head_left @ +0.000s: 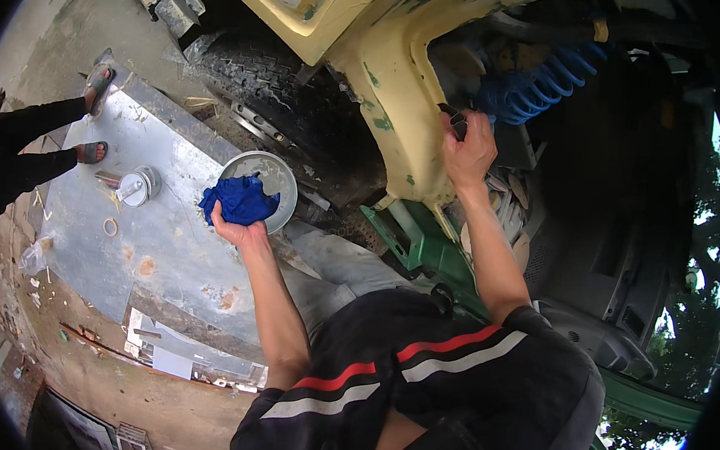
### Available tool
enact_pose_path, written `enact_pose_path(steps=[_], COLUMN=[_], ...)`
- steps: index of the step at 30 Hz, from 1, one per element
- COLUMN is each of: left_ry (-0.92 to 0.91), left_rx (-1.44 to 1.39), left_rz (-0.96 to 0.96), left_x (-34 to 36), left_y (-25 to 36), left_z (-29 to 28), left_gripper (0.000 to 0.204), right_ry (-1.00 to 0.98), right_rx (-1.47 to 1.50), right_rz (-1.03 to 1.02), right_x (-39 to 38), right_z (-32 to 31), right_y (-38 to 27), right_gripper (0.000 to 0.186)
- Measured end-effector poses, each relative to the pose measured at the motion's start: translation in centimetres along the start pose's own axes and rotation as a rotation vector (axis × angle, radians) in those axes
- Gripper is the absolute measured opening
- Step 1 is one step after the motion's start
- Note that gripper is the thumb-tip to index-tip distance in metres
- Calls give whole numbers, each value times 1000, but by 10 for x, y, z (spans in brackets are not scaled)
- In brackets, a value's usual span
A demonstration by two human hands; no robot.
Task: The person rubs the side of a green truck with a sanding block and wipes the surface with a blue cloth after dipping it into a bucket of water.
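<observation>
We're likely sanding: right hand [470, 152] clamps dark block [456, 123], yellow panel [411, 132] just left; left hand [239, 231] clutches blue cloth [242, 199]. Next: wipe, probably.

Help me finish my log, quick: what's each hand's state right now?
Left hand: closed, holding a bunched blue cloth.
Right hand: closed, holding a small dark piece; what it is exactly can't be told.

On my feed, I see the cloth [243, 200] as deep blue, the small block [457, 125] black, the basin [288, 187] pale grey. I see cream-yellow bodywork [405, 102] patched green, a bright blue coiled hose [522, 94], a black shirt [481, 404] striped red and white.
</observation>
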State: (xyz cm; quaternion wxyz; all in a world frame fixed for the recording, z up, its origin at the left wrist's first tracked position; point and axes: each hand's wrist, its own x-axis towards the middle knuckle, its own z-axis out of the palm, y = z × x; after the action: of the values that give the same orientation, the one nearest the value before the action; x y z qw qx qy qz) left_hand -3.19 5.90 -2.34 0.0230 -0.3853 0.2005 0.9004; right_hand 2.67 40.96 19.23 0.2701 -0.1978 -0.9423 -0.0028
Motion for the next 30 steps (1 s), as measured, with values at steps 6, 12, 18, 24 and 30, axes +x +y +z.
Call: enact_pose_path(steps=[6,12,18,24,30], left_ry=[-73,-58,-494,-910,-816], left_rx=[-38,-83,138,764,716], left_rz=[-82,-145,-257,426,635], left_x=[4,-43,-98,-110,-102], left_y=[0,-10,-37,-83,-123], left_z=[-29,28,133,228,222], left_gripper=[41,52,55,51,46], right_ry=[-63,-3,65,39,72], right_rx=[-18,-92,-48,-67,-11], right_rz=[-9,-64,-163,-87,-152], right_x=[8,19,41,56,80], right_z=[0,5,23,23,29], right_y=[-7,-10,-11,-38,-46], right_gripper=[28,28,28,32,34])
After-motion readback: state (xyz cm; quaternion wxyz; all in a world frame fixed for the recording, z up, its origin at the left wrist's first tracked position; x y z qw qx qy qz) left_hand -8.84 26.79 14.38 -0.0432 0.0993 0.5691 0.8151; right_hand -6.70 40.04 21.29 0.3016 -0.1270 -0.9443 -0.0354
